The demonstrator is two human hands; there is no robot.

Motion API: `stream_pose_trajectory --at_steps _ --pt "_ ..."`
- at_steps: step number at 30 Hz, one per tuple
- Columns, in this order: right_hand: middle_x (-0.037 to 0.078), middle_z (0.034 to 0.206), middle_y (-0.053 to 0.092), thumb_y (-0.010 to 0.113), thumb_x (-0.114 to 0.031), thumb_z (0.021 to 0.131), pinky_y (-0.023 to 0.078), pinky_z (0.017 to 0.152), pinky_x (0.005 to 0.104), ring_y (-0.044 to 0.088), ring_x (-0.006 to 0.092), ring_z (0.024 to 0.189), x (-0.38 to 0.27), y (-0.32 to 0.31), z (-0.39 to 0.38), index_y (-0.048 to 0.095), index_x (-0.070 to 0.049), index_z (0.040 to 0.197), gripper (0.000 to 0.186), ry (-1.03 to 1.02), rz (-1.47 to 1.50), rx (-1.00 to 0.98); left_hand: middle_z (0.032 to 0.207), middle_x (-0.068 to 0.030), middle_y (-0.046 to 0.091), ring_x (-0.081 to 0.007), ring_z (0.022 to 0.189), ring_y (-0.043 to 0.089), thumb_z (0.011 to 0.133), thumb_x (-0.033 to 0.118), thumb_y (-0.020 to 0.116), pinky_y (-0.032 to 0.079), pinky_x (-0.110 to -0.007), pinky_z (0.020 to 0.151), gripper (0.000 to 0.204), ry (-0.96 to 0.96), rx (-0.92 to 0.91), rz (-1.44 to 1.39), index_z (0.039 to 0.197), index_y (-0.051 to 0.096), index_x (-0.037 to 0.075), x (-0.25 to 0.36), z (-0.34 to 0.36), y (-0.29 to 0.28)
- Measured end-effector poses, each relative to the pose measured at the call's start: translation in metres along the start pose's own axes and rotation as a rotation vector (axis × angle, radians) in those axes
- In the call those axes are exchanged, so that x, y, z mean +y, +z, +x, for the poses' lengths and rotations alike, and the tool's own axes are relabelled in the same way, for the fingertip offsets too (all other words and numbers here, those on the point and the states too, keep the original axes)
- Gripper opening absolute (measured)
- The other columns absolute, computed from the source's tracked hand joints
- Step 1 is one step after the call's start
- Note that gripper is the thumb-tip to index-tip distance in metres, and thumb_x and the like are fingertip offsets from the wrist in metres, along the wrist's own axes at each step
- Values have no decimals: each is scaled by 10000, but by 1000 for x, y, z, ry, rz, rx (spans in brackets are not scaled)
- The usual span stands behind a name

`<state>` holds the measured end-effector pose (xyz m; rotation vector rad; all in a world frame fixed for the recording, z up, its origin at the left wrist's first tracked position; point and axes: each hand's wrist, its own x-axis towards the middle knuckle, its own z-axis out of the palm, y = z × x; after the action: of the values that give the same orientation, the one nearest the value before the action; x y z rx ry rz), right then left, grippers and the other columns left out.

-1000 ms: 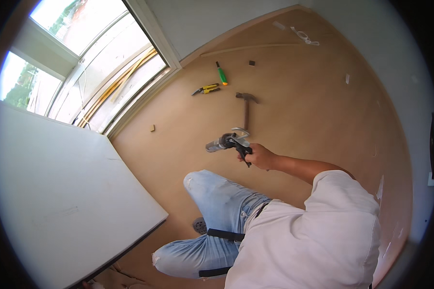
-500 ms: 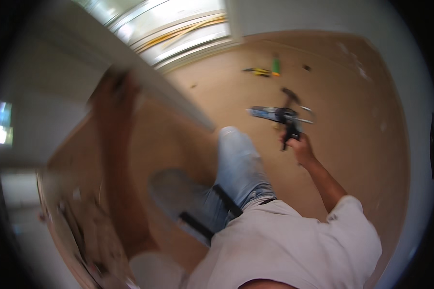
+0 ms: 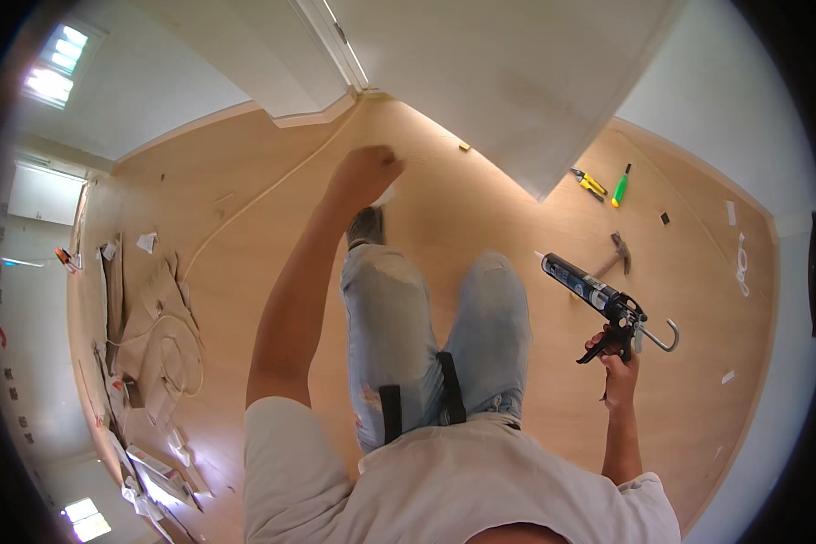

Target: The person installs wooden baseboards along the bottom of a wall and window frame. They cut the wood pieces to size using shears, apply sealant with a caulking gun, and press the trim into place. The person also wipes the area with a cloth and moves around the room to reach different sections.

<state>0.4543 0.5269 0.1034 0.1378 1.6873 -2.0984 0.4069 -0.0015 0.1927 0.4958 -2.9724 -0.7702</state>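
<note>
Caulking gun [image 3: 598, 299] sat in our right hand [image 3: 616, 358], fingers wrapped shut round its grip, nozzle aimed up-left above the wood floor [image 3: 480, 208]. Our left hand [image 3: 364, 174] was fisted, seemingly pinching something pale. We judged a steady trigger squeeze best

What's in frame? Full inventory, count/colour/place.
caulking gun: 1, black, in right hand, nozzle up-left
hammer: 1, dark head, on floor behind the gun
screwdriver: 1, green handle, floor by white panel
pliers: 1, yellow-black, beside the screwdriver
white panel: 1, white, top centre
cardboard scraps: several, brown, floor at left
cord: 1, pale, across floor
floor: wood, tan
left hand: raised, fisted on something white, unclear what
right hand: grips gun handle
</note>
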Motion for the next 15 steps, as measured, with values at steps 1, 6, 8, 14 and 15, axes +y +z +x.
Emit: stream_pose_trajectory --at_steps 1,6,8,14,15 --pt "154 1036 607 457 24 717 505 970 445 628 276 970 -4 14 11 511 115 1260 553 29 12 -3 777 -169 682 -293 716 658 892 332 647 507 -398 687 341 -60 -25 28 882 692 -6 -40 7 6" --pt "133 1061 623 529 59 835 496 968 442 622 252 1006 0 111 103 516 74 1302 467 -36 46 -152 917 -173 718 -313 855 688 879 324 656 529 -418 780 324 -312 -193 103 952 715 14 -214 52 48" --pt "113 1108 631 552 55 893 492 978 438 618 231 1046 10 144 141 518 41 1331 440 -47 16 -217 1017 -162 732 -339 1002 684 869 352 641 536 -443 887 365 -379 -225 100 1066 722 56 -261 67 71" --pt "116 1113 628 554 10 946 489 972 426 616 219 1047 17 278 252 495 44 1348 407 -81 37 -250 1301 -212 594 -383 1157 604 892 331 623 530 -472 928 524 -300 -43 229 1344 551 76 -390 194 139" --pt "117 1111 628 560 1 949 488 970 428 615 220 1046 18 297 267 491 44 1350 409 -91 44 -264 1333 -217 561 -391 1167 594 896 327 617 531 -472 925 535 -281 33 204 1358 532 73 -406 219 146"
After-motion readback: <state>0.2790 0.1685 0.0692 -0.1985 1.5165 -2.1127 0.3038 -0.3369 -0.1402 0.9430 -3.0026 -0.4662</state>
